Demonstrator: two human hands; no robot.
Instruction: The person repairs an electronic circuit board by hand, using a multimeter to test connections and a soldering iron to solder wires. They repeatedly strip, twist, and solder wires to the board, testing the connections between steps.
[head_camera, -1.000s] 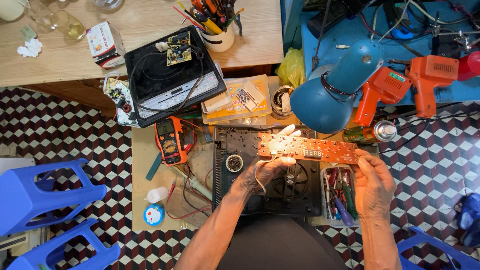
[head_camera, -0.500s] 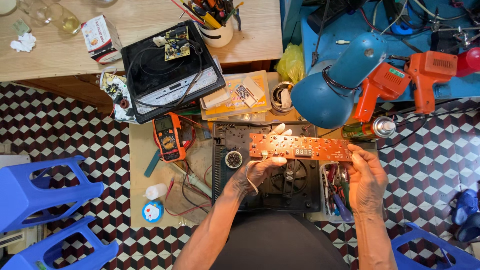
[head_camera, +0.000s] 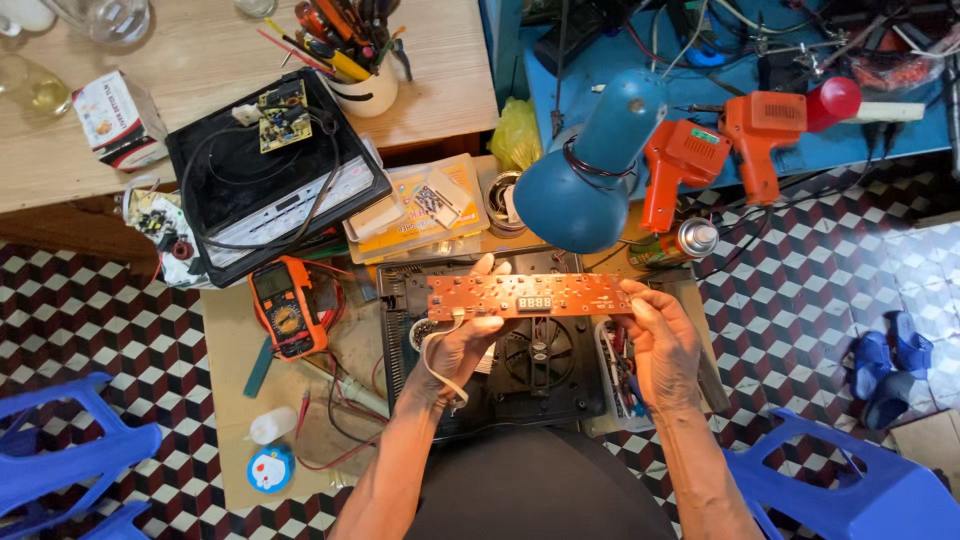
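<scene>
Both my hands hold a long orange circuit board (head_camera: 530, 296) level above an opened black appliance base (head_camera: 520, 370) with a round fan. My left hand (head_camera: 462, 338) grips the board's left end from below, fingers reaching over its far edge. My right hand (head_camera: 660, 340) pinches the board's right end. A pale flat ribbon cable (head_camera: 437, 362) hangs from the board's left part and loops over my left wrist. The board carries a small dark display near its middle.
A blue desk lamp (head_camera: 590, 170) hangs just beyond the board. An orange multimeter (head_camera: 282, 308) lies to the left, a black cooktop panel (head_camera: 270, 180) behind it. Orange soldering guns (head_camera: 720, 150) and a spray can (head_camera: 675, 240) sit at the right. Blue plastic stools (head_camera: 60, 460) flank the low table.
The board has been turned level and lifted slightly away from the appliance base. Both hands shifted toward its ends, my right hand now pinching the right end.
</scene>
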